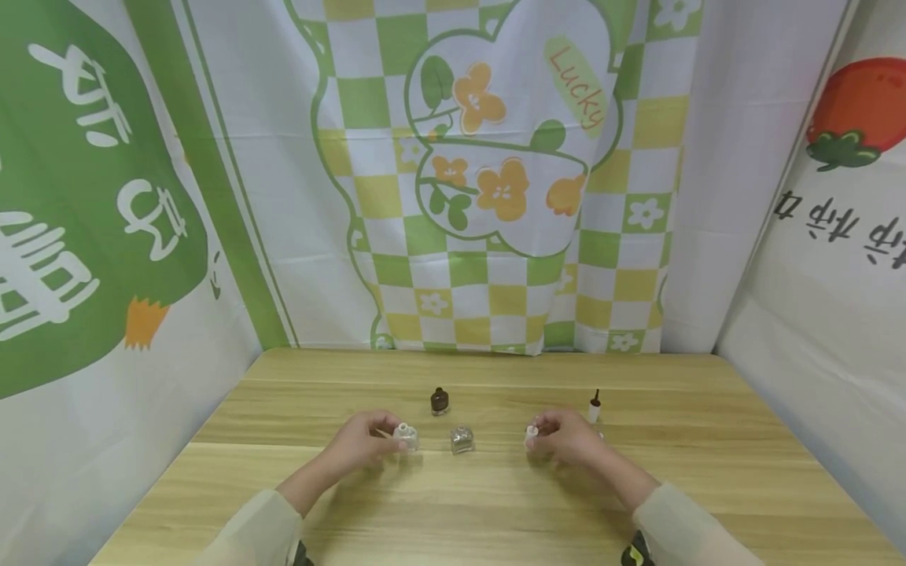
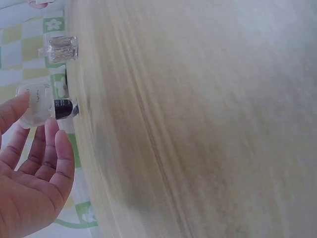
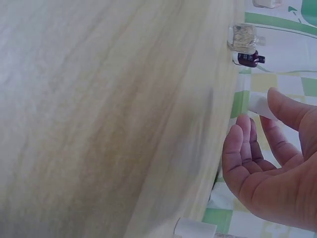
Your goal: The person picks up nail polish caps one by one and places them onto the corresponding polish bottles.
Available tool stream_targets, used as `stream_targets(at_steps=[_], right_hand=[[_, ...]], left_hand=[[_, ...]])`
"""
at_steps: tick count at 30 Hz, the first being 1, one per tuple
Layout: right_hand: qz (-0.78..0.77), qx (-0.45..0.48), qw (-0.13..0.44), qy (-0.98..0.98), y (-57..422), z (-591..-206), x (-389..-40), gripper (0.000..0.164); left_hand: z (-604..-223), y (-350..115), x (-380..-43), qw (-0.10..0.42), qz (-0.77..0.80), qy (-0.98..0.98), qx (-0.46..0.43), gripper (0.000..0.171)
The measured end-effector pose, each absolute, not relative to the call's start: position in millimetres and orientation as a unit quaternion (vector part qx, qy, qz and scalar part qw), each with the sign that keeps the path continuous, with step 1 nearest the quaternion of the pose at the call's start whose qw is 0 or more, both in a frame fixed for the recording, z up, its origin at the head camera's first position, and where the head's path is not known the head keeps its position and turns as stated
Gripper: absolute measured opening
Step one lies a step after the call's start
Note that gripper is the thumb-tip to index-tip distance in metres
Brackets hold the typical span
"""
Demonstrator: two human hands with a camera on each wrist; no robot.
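The left hand (image 1: 370, 440) is pinching a clear nail polish bottle (image 1: 406, 437) between thumb and fingertips, the other fingers fanning loosely beneath. The right hand (image 1: 565, 437) is pinching a white bottle cap (image 1: 532, 434) in much the same way; whether a brush is hanging from it, I cannot tell. The two hands are working well apart, one on either side of the middle.

The left grip is sitting on the bottle's flat body, presumably to leave the neck free and the glass upright. The bottle is showing a bare, uncapped neck and small print on its front; what it is containing looks colourless or whitish.

Between the hands, a glitter nail polish bottle (image 1: 462, 439) is standing on the wooden table (image 1: 495, 511), silvery-gold flecks filling its square glass. Just beyond it and slightly left, a dark brown nail polish bottle (image 1: 440, 402) is standing uncapped, its contents nearly black.

Beyond the right hand, a brush cap (image 1: 594, 407) is resting on its white end, dark brush pointing up, probably to keep polish off the wood. Behind everything, a checked curtain (image 1: 453, 283) is hanging.
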State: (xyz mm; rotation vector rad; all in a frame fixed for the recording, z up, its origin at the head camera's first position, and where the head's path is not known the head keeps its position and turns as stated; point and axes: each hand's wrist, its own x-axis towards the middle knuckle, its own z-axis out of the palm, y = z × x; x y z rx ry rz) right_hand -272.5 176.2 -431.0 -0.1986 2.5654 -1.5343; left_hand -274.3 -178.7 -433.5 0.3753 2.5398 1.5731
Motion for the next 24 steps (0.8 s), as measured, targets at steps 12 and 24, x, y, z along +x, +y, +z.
stream_targets(at_steps=[12,24], right_hand=[[-0.534,-0.12,0.097,0.831,180.0,-411.9,-265.4,0.022],[-0.556,-0.142,0.099,0.813,178.9,-395.4,-256.4,0.024]], left_hand=[[-425.0,-174.2,-269.2,0.062,0.539,0.831,0.121,0.032],[-416.0,-164.3,-262.0,0.084,0.573,0.797,0.173,0.036]])
